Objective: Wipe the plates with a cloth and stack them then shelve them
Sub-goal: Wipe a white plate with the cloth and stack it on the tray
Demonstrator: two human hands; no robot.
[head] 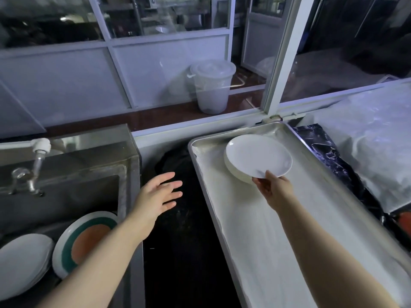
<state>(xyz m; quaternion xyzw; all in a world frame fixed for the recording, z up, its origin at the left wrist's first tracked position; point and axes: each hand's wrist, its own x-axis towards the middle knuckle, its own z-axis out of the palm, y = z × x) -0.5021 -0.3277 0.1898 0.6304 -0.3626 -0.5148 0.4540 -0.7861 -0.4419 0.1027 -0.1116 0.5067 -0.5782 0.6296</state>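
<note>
My right hand [272, 187] pinches the near rim of a white plate [259, 155], centre-right of frame, just over the stack [233, 172] in the tray [222, 210]. Left hand [159, 194] spread, empty. Advice: lower level, centre it, release gently.

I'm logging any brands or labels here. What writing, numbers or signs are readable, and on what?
None readable.
White plate held by the right hand: plain.
Lidded bucket behind the glass: no visible label.
Green-and-orange plate in the sink: coloured bands only.
</note>
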